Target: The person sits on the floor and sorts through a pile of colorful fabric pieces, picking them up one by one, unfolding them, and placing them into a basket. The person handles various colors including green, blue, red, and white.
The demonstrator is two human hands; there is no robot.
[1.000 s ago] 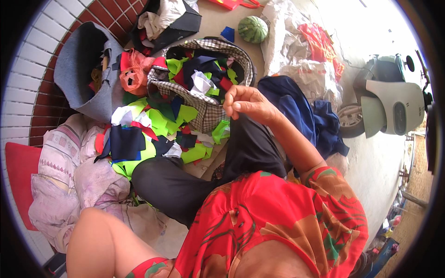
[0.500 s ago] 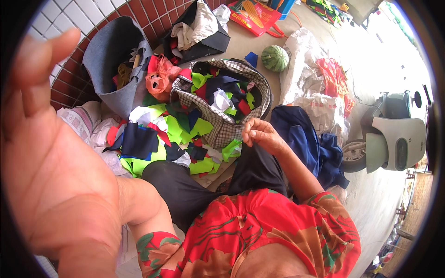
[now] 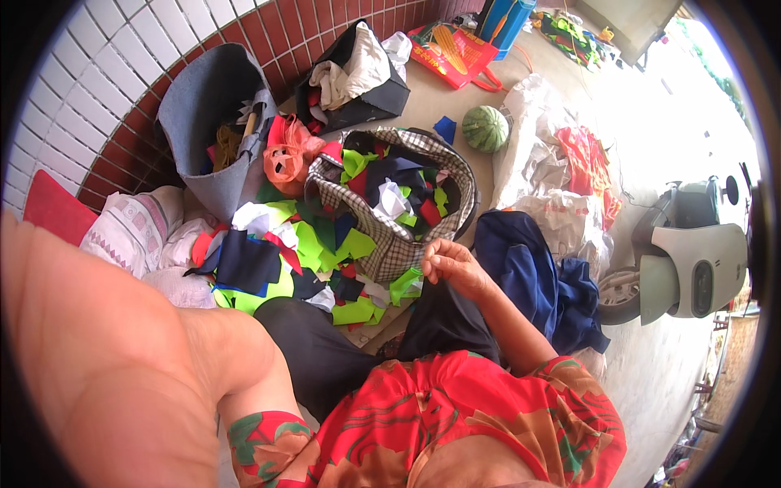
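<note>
My left hand (image 3: 98, 350) looms very large at the left, close to the camera; its palm and wrist show, but its fingers are cut off or hidden. Over my right knee, my right hand (image 3: 452, 268) hovers with fingers bent and drawn together; whatever they may hold is too small to make out. Just below its fingertips lies a bright green fabric scrap (image 3: 406, 285). Before me a checked cloth bag (image 3: 376, 250) stands open, full of coloured scraps. A heap of fabric scraps (image 3: 313, 244), green, navy, red and white, spreads between the bag and my left knee.
A grey felt bin (image 3: 191, 134) and a black bag (image 3: 358, 102) with pale cloth stand by the tiled wall (image 3: 122, 89). Navy cloth (image 3: 521, 264), a watermelon (image 3: 485, 128) and white plastic sacks (image 3: 529, 138) lie to the right. A scooter (image 3: 691, 252) is farther right.
My left hand has shifted lower and closer to the camera, so its spread fingers have left view. The view has tilted slightly upward, showing more wall and a red cloth. My right hand keeps its pose.
</note>
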